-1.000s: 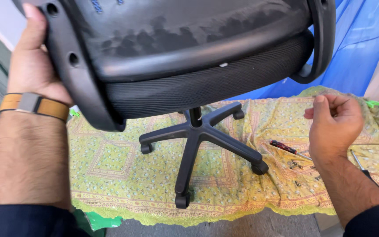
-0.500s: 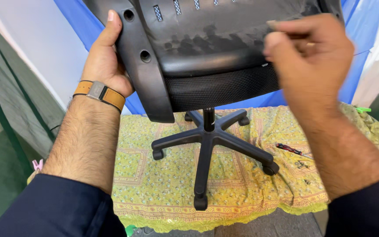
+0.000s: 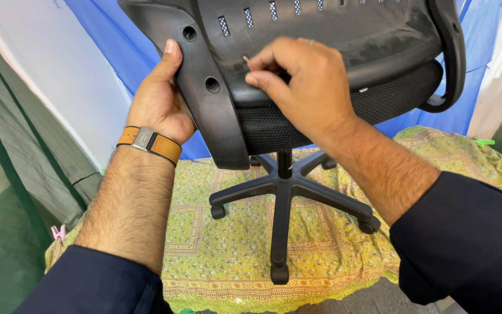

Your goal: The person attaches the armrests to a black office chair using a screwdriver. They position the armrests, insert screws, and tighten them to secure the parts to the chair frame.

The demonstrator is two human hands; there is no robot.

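A black office chair is tipped toward me, so the plastic underside of its seat (image 3: pixel 373 35) faces the camera. My left hand (image 3: pixel 158 107), with a tan strap on the wrist, grips the outer edge of the chair's left armrest (image 3: pixel 207 116), thumb up along it. My right hand (image 3: pixel 312 87) rests on the underside of the seat. Its thumb and forefinger pinch a small screw (image 3: pixel 246 58) against the plastic. Two round holes show in the armrest beside it. The five-legged wheeled base (image 3: pixel 283 192) stands on a yellow-green patterned cloth (image 3: pixel 204 256).
A blue sheet (image 3: pixel 103 40) hangs behind the chair, and dark green fabric (image 3: pixel 7 197) fills the left side. The right armrest (image 3: pixel 453 52) curves down at the upper right. A pink clip (image 3: pixel 58 232) and a green clip (image 3: pixel 483 142) sit at the cloth's edges.
My right hand rose from beside the cloth to the seat's underside, then slid left and down to the screw. My left hand kept its grip on the armrest.
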